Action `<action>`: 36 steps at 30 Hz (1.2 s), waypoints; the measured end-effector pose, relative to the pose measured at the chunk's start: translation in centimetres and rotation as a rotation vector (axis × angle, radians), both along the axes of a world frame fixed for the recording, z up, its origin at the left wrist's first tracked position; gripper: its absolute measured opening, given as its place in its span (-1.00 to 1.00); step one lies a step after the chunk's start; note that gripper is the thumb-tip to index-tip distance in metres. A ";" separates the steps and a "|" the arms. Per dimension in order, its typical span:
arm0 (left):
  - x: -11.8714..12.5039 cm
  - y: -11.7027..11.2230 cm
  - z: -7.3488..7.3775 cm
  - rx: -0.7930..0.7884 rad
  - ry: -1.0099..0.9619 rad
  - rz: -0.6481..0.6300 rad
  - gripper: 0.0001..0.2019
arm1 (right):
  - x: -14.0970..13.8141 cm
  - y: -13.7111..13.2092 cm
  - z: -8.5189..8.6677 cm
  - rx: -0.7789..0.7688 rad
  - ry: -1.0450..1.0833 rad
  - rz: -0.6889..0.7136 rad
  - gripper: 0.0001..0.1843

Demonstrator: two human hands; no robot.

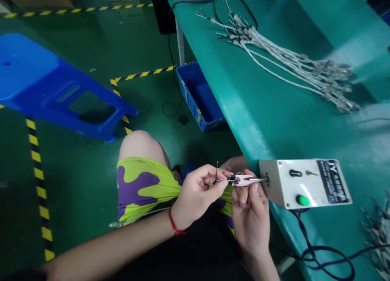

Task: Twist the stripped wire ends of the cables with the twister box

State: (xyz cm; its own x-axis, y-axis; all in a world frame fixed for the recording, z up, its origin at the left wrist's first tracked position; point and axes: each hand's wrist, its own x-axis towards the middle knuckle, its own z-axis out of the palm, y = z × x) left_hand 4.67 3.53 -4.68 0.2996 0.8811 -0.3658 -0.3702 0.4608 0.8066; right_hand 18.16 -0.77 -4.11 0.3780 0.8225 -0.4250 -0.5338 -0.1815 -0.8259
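In the right hand (251, 218), a pink-sleeved terminal (243, 181) shows.

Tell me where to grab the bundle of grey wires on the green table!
Grab the bundle of grey wires around its middle, reaching down from above on the side nearest the table's edge. There the wires run close together in one thick bunch, lying flat on the green table, while both ends spread apart into loose metal tips that could snag.

We see dim, even indoor light, with pale glare across the bench (307, 126) and soft shadow on the floor (79, 57). The left hand (196, 195) and right hand (251, 216) look sharp; the wide lens bows the edges.
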 end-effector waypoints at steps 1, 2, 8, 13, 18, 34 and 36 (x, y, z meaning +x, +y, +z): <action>0.1 0.0 0.0 0.000 0.006 0.005 -0.90 | 0.0 0.0 0.0 0.003 0.021 -0.005 -0.71; 0.1 0.0 0.0 0.000 0.013 0.009 -0.89 | 0.0 0.0 0.0 0.006 0.042 -0.009 -0.72; 0.1 -0.1 0.2 0.003 0.038 0.019 -0.89 | 0.0 -0.1 0.0 0.023 0.089 -0.016 -0.73; 0.3 -0.1 0.1 0.007 0.034 0.027 -0.89 | 0.0 -0.1 0.0 0.018 0.065 -0.005 -0.73; 0.3 -0.1 0.3 -0.003 0.031 0.039 -0.89 | 0.0 -0.2 0.1 0.021 0.108 -0.016 -0.71; 0.5 0.0 0.2 -0.010 0.020 0.053 -0.89 | 0.0 -0.2 0.1 0.024 0.123 -0.015 -0.71; 0.5 0.0 0.2 -0.007 0.018 0.054 -0.89 | 0.1 -0.2 0.0 0.025 0.117 -0.011 -0.71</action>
